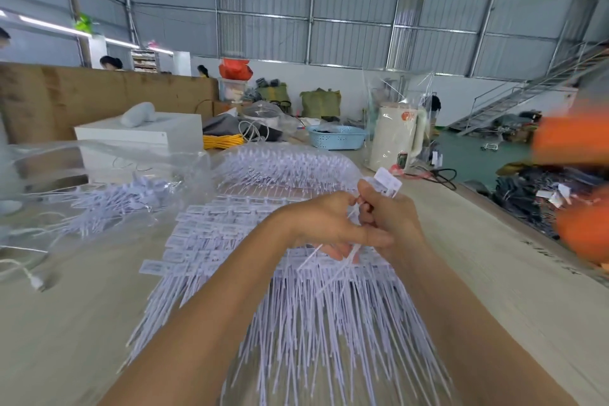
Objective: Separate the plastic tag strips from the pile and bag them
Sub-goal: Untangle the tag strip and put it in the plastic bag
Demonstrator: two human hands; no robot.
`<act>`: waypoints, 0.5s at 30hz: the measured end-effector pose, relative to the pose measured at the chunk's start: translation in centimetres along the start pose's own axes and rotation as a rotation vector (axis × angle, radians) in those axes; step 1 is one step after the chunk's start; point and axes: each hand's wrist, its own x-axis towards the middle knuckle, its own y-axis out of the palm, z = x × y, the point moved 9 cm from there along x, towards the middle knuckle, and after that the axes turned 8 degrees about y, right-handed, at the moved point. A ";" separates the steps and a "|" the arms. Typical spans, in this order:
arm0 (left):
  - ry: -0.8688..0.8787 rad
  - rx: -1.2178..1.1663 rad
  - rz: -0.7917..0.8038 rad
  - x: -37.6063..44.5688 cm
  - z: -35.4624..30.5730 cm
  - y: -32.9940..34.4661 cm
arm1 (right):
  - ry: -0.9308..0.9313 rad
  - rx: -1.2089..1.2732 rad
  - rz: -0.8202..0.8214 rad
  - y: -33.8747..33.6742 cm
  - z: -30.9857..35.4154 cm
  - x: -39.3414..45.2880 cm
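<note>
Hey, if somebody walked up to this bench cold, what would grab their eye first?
Most likely the big fan of white plastic tag strips spread over the middle of the table, tails pointing toward the viewer. Right above it the left hand and right hand meet, pinching a small bunch of strips lifted off the pile. At the left lies a clear bag already holding strips, and blurred orange shapes crowd the right edge.

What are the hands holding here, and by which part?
Both the left hand and right hand grip a small bunch of tag strips just below the label heads, tails hanging over the pile.
</note>
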 end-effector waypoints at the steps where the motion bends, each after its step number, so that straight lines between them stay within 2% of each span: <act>1: -0.015 -0.021 -0.006 0.1 0.4 0.1 | -0.002 -0.002 -0.060 -0.3 0.1 0.2; 3: -0.014 -0.053 -0.024 0.1 1.1 0.1 | -0.051 -0.002 -0.126 -0.4 0.4 0.3; 6: 0.018 -0.092 -0.054 -0.6 1.6 -0.8 | -0.115 -0.088 -0.114 0.5 0.5 0.3; 9: -0.002 -0.136 -0.154 -2.0 2.3 -2.8 | -0.072 -0.209 0.015 2.4 -0.3 0.2; 12: -0.018 -0.126 -0.249 -4.1 3.1 -4.9 | -0.030 -0.067 0.251 5.1 -1.1 -0.4; 15: -0.055 -0.135 -0.320 -7.1 4.4 -6.4 | -0.046 -0.093 0.396 8.9 -2.2 -1.5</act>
